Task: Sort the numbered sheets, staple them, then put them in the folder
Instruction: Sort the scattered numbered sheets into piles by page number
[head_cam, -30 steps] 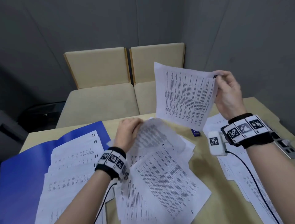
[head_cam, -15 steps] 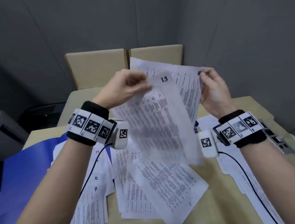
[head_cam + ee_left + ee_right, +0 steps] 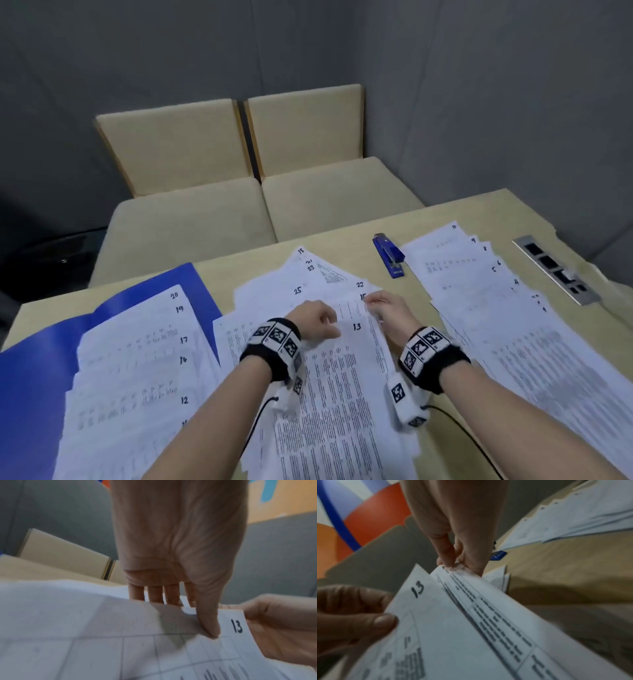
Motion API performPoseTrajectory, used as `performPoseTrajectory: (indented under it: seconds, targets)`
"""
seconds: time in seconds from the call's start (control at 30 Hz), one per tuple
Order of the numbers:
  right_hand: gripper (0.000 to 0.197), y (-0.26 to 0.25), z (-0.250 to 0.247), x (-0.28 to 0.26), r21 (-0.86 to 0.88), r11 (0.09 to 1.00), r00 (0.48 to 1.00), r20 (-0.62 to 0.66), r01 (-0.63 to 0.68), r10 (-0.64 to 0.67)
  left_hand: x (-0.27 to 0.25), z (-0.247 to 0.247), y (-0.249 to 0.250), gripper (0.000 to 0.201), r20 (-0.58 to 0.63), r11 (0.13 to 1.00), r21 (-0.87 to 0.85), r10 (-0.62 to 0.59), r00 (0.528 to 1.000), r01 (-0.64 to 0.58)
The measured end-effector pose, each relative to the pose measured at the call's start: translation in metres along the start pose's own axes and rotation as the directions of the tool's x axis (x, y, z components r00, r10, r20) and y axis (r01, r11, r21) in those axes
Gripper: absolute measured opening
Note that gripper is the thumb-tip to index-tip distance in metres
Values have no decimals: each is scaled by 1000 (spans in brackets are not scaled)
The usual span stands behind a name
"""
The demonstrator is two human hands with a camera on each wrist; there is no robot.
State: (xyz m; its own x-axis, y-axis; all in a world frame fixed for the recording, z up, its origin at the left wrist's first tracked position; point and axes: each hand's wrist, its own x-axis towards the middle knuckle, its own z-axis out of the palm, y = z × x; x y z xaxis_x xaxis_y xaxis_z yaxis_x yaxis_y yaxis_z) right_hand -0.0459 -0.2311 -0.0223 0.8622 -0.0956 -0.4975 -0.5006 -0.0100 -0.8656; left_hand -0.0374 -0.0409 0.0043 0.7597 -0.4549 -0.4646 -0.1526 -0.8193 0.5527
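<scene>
Left hand [image 3: 317,320] pinching white printed sheet marked 13 [image 3: 346,370] near its top edge, thumb on top, fingers beneath. Right hand [image 3: 388,313] pinching top corner of second white printed sheet [image 3: 354,308] just behind it. Both held low over loose numbered pile [image 3: 308,284] at centre of tan wooden worktop [image 3: 445,212]. Open blue folder [image 3: 30,377] at left under fanned sheets 12 to 20 [image 3: 137,359]; blue stapler [image 3: 390,255] beyond, beside right-hand fan [image 3: 479,274].

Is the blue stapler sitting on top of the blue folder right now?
No, the stapler lies on the bare table between the middle and right paper piles, well apart from the folder at the left.
</scene>
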Motion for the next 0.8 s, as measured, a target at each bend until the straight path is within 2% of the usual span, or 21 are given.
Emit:
performPoseTrajectory:
  seconds: [0.13, 0.23, 0.3, 0.37, 0.43, 0.47, 0.53, 0.6, 0.63, 0.7, 0.8]
  targets:
    - [8, 13, 1, -11, 283, 938, 976, 138, -201, 167, 15, 30, -9, 22, -22, 998, -28, -61, 998, 61]
    - [11, 24, 0, -11, 277, 921, 955, 189, -274, 228, 22, 44, -15, 15, -79, 991, -81, -110, 991, 103]
    - [20, 34, 1, -7, 131, 969, 969, 165, -208, 186, 24, 49, -16, 14, -75, 990, -89, -115, 990, 108]
    - [20, 43, 3, -5, -108, 989, 982, 148, -105, 121, 24, 53, -16, 14, -80, 991, -91, -105, 991, 98]
    - [16, 50, 4, -4, -298, 954, 990, 127, -20, 60, 22, 54, -19, 19, -194, 993, -80, -97, 976, 83]
    - [16, 53, 2, -3, -380, 925, 993, 113, 16, 30, 21, 54, -25, 22, -292, 993, -51, -119, 949, 109]
    - [16, 55, -5, -3, -495, 866, 993, 117, 70, -14, 16, 49, -43, 22, -458, 970, -30, -229, 859, 243]
    - [15, 56, -14, -5, -549, 828, 989, 144, 112, -39, 10, 44, -62, 25, -489, 919, -87, -375, 787, 384]
    - [14, 56, -17, -6, -562, 817, 986, 157, 128, -47, 7, 43, -70, 26, -473, 900, -100, -418, 775, 424]
    - [13, 56, -19, -9, -576, 801, 981, 183, 163, -68, 6, 42, -76, 27, -428, 898, -87, -425, 798, 432]
    - [12, 58, -17, -11, -596, 780, 977, 190, 190, -93, 9, 41, -73, 22, -350, 927, -121, -375, 858, 356]
